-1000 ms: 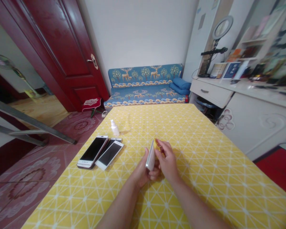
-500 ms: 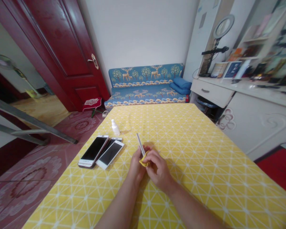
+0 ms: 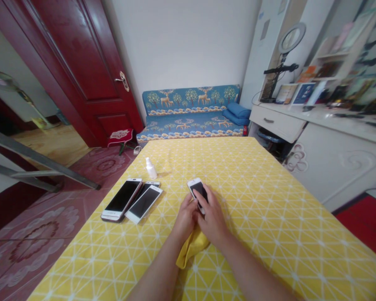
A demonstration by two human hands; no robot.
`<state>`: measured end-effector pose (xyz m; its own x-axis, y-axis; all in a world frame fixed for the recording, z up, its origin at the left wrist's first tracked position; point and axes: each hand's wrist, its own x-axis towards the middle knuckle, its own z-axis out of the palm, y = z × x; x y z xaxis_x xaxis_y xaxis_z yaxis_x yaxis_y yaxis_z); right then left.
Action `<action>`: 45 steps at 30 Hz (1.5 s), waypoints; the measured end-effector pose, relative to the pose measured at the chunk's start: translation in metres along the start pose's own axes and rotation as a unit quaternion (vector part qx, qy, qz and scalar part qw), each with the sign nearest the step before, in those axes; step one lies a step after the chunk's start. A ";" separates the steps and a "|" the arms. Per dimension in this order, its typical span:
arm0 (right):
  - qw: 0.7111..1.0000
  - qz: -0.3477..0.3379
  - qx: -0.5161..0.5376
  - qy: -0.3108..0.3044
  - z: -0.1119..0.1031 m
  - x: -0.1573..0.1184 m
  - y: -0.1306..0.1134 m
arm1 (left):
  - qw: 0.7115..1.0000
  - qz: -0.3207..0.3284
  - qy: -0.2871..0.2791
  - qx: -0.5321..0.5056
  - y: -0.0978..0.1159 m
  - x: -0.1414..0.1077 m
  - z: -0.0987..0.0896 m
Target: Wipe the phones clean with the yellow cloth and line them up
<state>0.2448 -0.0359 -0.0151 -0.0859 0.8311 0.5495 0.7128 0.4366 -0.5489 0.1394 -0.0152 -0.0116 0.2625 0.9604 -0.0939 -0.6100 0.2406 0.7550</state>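
Turned from edge-on, one phone (image 3: 199,189) is now grasped face-up by the left hand (image 3: 185,216) between the counter's (image 3: 269,234) side edges, its front thus reached by the right hand (image 3: 213,215), whose grip cannot be told. One cloth (image 3: 192,247) is draped below; three more phones (image 3: 144,203) and one bottle (image 3: 151,170) are set near the left edge.

A white phone (image 3: 198,187) with a dark screen is held face up just below the middle of the frame, its far end angled slightly left, its screen partly covered. A yellow cloth (image 3: 192,247), bunched and creased, trails toward the lower left beneath it, its upper part hidden.
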 end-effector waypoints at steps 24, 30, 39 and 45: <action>0.941 0.228 -0.244 0.060 -0.023 0.093 0.151 | 0.992 -0.016 -0.019 0.124 -0.005 0.000 0.002; 0.965 0.185 -0.161 0.095 -0.027 0.104 0.149 | 0.992 -0.008 -0.021 0.128 -0.006 0.001 0.003; 0.982 0.010 0.091 -0.165 -0.039 0.016 0.010 | 0.897 0.239 0.135 0.347 0.010 0.006 -0.010; 0.937 -0.086 0.078 -0.331 -0.041 -0.024 -0.041 | 0.676 0.365 0.223 0.600 0.039 0.008 -0.035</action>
<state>0.2459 -0.0876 0.0199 -0.6387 0.7536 0.1557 0.5435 0.5850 -0.6019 0.0919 0.0070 -0.0055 -0.1965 0.7733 0.6028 0.6609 -0.3497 0.6640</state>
